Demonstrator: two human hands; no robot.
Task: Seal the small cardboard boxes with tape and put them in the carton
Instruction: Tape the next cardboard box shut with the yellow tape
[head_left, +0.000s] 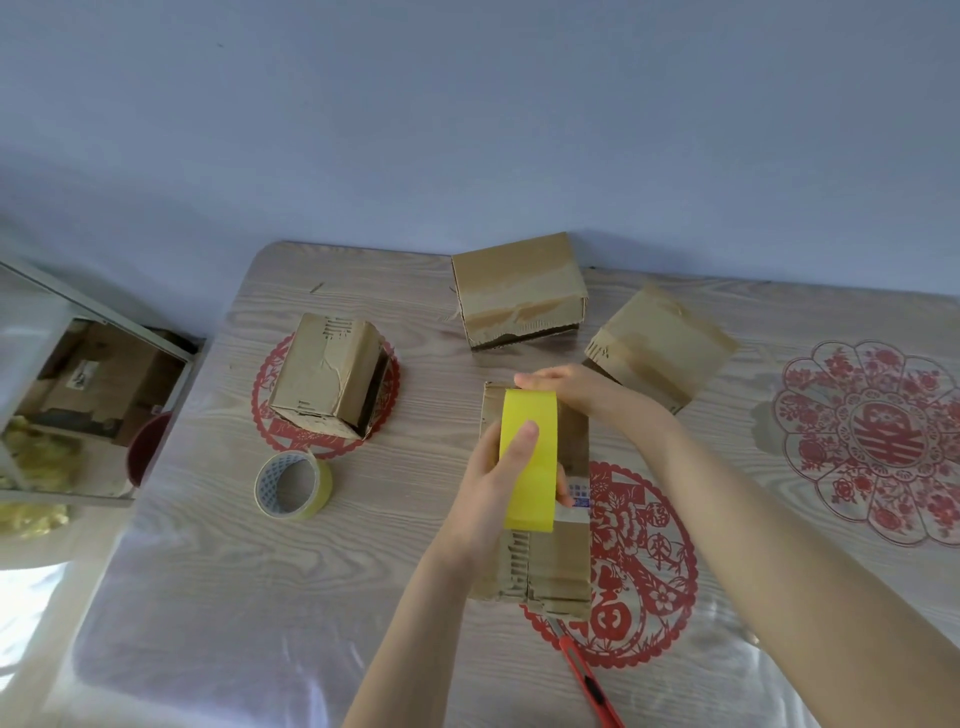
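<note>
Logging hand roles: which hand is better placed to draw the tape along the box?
Likely left hand: it grips the yellow tape roll; right hand presses the far end of the box.

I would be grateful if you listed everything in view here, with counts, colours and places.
boxes: four, brown; one under the hands, one at the left, two at the table's far side
tape: one, yellow; held over the nearest box
tape roll: one, yellow with a grey core; on the table, left of the nearest box
knife: one, red; on the table near its front edge
paper-cuts: three, red; on the table top
table: one, pale wood grain
carton: one, brown; beyond the table's left edge, partly hidden
left hand: grips the tape
right hand: lies on the tape's far end
</note>
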